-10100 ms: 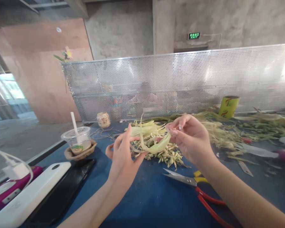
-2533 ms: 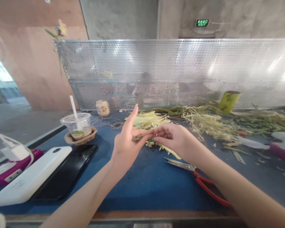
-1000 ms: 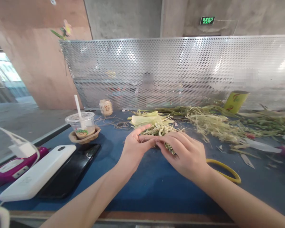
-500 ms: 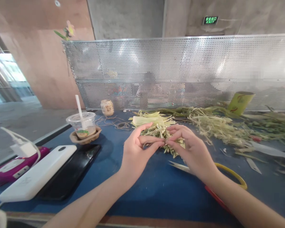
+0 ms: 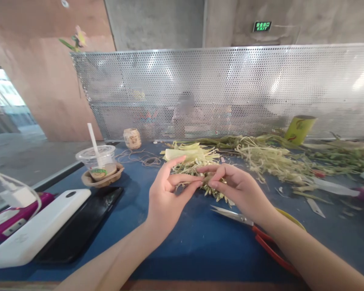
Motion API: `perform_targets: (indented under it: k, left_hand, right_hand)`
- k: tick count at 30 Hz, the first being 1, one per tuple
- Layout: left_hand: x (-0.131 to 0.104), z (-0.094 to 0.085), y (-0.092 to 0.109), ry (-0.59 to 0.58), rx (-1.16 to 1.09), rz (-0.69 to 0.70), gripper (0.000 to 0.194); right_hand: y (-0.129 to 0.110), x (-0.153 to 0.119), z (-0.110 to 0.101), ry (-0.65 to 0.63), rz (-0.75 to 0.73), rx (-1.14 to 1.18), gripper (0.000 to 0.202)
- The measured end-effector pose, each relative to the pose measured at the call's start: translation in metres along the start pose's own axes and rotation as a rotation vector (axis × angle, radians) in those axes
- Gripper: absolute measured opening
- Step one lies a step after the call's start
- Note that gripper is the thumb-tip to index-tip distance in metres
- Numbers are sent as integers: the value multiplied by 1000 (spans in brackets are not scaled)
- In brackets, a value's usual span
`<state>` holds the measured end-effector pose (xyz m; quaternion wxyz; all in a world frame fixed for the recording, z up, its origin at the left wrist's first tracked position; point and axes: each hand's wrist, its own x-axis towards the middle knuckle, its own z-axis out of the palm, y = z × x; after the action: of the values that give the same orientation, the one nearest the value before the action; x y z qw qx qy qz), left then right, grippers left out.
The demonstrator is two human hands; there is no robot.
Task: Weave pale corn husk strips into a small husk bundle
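Observation:
Over the middle of the blue table, my left hand pinches thumb and forefinger together; its other fingers are loosely raised. What lies in that pinch is too small to make out. Facing it, my right hand has its thumb and fingertips bent together, a small gap from the left fingertips. Anything in them is likewise unclear. Just behind and below both hands is a heap of pale green shredded plant strips, with broad pale husk leaves at its back. Scissors with red and yellow handles lie partly under my right wrist.
At left are a lidded plastic cup in a cardboard holder, a white power bank, a black phone and a purple power strip. More plant strips, a blade and a green cylinder lie right. A perforated metal screen stands behind.
My fingertips have drawn slightly apart, the right hand's fingers now a little off the left pinch. The whole view has shifted, so the table things appear farther left, and more of the scissors shows.

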<state>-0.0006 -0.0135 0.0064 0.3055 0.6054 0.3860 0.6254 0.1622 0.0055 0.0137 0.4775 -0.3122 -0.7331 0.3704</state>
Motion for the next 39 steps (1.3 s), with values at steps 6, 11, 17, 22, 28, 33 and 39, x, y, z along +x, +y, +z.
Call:
perform_targets:
  k: [6,11,17,22,28,33,39]
  left_hand:
    - [6,0,2,27,-104,-123,47]
    - [3,0,-2,-31,30,23,44]
    - [-1,2,-7,-138,112,108,44]
    - [3,3,-5,-105,37,-37,45]
    - [9,2,-2,-170,-94,-237,54]
    - [10,3,-2,-185,-239,-357,82]
    - [9,4,-4,-182,-341,-369,104]
  right_hand:
    - [-4,0,1,-4,22,51,13]
    - [-2,4,-2,9,147,213,13]
    - [6,7,-4,27,183,314,13]
    - [4,2,-1,187,12,40,10]
    - [2,-2,5,242,-100,-127,9]
    - [2,-1,7,192,-90,-65,9]
    - [0,-1,7,178,-56,-2,9]
